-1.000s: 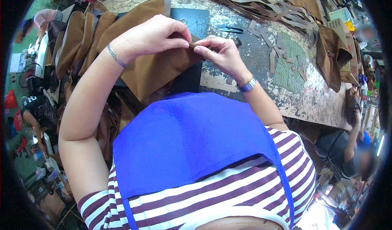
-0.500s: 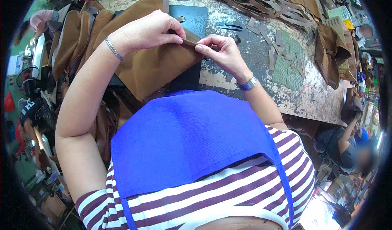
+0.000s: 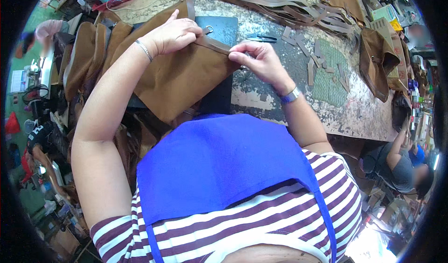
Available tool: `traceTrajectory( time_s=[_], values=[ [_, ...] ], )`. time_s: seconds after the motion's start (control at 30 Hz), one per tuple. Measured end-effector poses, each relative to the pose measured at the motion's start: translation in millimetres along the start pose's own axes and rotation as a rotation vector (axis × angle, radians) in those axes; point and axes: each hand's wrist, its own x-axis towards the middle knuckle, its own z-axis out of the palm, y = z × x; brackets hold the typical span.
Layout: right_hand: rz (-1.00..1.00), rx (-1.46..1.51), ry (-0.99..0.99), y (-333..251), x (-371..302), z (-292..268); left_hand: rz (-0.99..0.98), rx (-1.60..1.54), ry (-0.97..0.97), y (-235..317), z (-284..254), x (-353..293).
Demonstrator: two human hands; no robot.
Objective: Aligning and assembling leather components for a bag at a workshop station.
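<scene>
A brown bag (image 3: 186, 78), suede-like, with a smooth darker strip along its upper edge, slants across the table in front of me. My right hand (image 3: 259, 62) pinches the end of that strip at the bag's right corner between thumb and fingers. Farther left, my left hand (image 3: 173, 35) lies over the same edge, its fingers curled onto the bag beside a small tab with a metal ring (image 3: 209, 29). The left thumb's grip is not clearly visible. Just beyond my right hand lies a pair of thread snips (image 3: 263, 39), partly hidden.
Long leather strips (image 3: 280, 8) are heaped at the far side. Short strip scraps (image 3: 310, 69) lie right of my hand, some on a green mat (image 3: 331, 88). Another brown bag (image 3: 375, 62) stands at right; stacked brown pieces (image 3: 86, 53) are at left. People work at both sides.
My left hand has moved left along the strip, away from my right hand, uncovering the strip and ring tab. The right hand keeps its pinch at the corner.
</scene>
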Motion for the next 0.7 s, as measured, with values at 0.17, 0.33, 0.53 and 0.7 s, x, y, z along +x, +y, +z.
traceTrajectory(
  time_s=[0.17, 0.33, 0.53, 0.7],
  values=[
    [-0.042, -0.134, -0.107, 6, 53, -31, 0.004, 0.349, 0.175, -14, -51, -33],
    [-0.128, -0.129, -0.369, 2, 129, -42, -0.189, 0.369, 0.141, 47, -100, -58],
    [-0.114, -0.290, -0.532, -4, 184, -17, -0.654, -0.018, 0.193, 36, -70, -80],
    [-0.071, -0.232, -0.635, 26, 198, -11, -0.690, -0.681, 0.398, -6, -13, -94]
  ],
)
